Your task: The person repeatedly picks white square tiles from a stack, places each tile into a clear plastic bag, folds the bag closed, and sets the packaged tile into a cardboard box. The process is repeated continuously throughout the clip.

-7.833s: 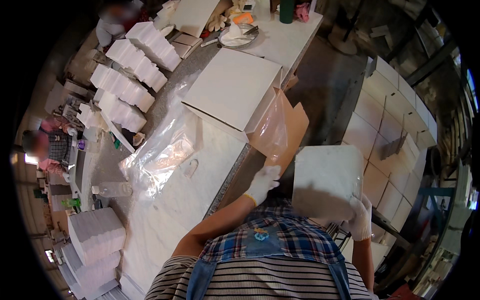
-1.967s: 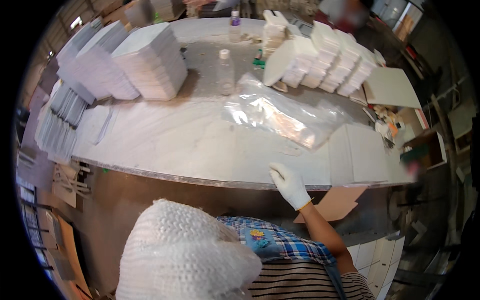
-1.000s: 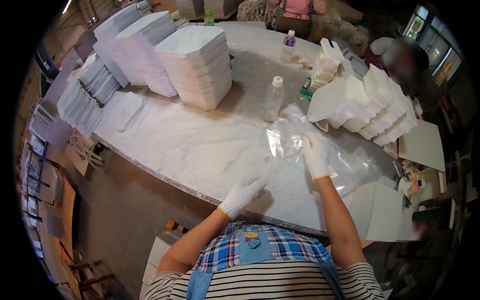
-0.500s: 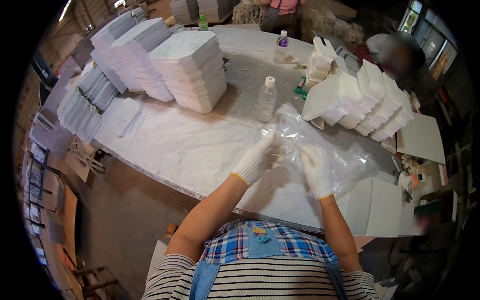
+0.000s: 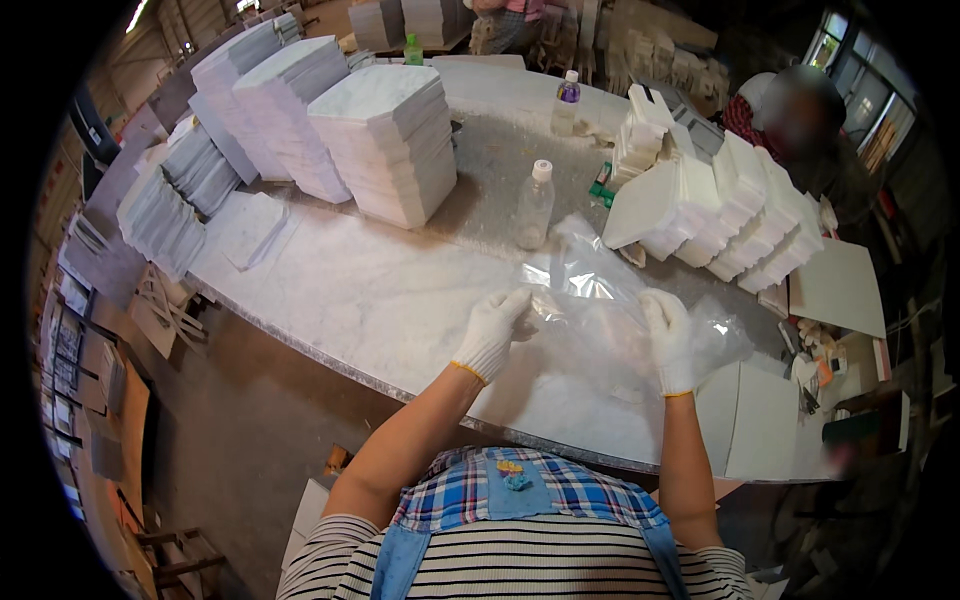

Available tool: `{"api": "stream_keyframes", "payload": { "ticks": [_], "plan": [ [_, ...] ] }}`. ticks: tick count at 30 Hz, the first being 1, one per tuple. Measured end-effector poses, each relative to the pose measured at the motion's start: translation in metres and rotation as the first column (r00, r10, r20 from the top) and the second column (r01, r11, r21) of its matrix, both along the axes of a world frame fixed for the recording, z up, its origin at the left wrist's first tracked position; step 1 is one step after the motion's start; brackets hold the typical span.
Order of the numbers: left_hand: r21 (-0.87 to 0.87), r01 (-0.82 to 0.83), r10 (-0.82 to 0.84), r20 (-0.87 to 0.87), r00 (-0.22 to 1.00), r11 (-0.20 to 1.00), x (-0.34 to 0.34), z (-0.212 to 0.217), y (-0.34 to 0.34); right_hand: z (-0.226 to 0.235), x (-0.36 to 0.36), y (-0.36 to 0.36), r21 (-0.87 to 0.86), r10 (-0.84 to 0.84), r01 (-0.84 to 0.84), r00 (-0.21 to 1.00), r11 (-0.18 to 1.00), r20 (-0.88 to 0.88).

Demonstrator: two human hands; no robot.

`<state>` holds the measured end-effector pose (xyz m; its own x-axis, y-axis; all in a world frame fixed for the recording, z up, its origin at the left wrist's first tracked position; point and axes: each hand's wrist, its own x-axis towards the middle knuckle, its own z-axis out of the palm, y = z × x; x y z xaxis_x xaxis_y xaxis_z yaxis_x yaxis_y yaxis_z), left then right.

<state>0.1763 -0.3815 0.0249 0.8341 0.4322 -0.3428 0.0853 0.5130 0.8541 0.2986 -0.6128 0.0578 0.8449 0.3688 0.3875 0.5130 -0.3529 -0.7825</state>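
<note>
My left hand (image 5: 492, 332) and right hand (image 5: 668, 338) each pinch one end of the plastic bag (image 5: 610, 310) (stretched crosswise between them).

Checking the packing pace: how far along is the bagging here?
Done: white tiles stand in rows at the right. In hand: the left hand and right hand grip a clear plastic bag, nothing visibly inside. Left: tall marble tile stacks sit unbagged.
</note>
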Motion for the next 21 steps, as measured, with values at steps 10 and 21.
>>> {"api": "stream_keyframes", "payload": {
  "ticks": [10, 21],
  "plan": [
    [0.086, 0.107, -0.117, 0.112, 0.987, 0.991, 0.001, 0.029, -0.016, 0.022, -0.068, 0.063, -0.280, 0.186, -0.074, 0.899, 0.957, 0.397],
    [0.115, 0.143, -0.158, 0.132, 0.979, 0.983, -0.007, 0.027, -0.009, -0.009, -0.026, 0.044, 0.130, 0.177, -0.158, 0.971, 0.979, -0.159]
  ]
}}
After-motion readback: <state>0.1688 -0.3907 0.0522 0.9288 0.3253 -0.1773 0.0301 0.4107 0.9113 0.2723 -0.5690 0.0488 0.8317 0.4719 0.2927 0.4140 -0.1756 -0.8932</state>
